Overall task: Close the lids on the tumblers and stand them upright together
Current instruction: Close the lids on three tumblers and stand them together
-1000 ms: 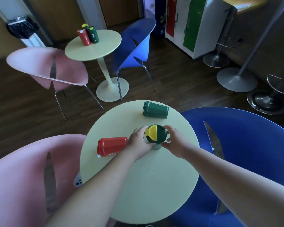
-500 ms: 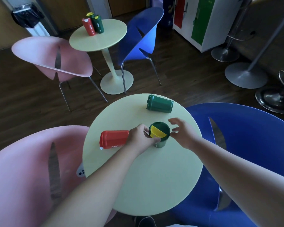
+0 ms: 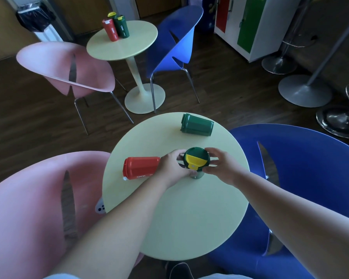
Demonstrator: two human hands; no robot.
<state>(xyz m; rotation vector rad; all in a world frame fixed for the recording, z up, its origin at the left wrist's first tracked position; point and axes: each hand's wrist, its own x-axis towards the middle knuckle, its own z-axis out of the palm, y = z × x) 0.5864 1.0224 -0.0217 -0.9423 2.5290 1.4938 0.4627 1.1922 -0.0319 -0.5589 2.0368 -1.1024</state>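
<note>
A round, matte pale-yellow worktop (image 3: pixel 189 218) sat between a glossy pink shell chair (image 3: pixel 28 208) and a blue one (image 3: pixel 310 168). At its centre stood an upright green tumbler (image 3: pixel 196 163) with a smooth yellow flip lid (image 3: pixel 195 162). The left hand (image 3: pixel 172 169) wrapped its fingers around the tumbler's side, and the right hand (image 3: pixel 222 167) clamped its fingers on the lid's rim. A red cylindrical tumbler (image 3: pixel 140 168) lay on its side just left; another green tumbler (image 3: pixel 196 127) lay sideways farther back.
</note>
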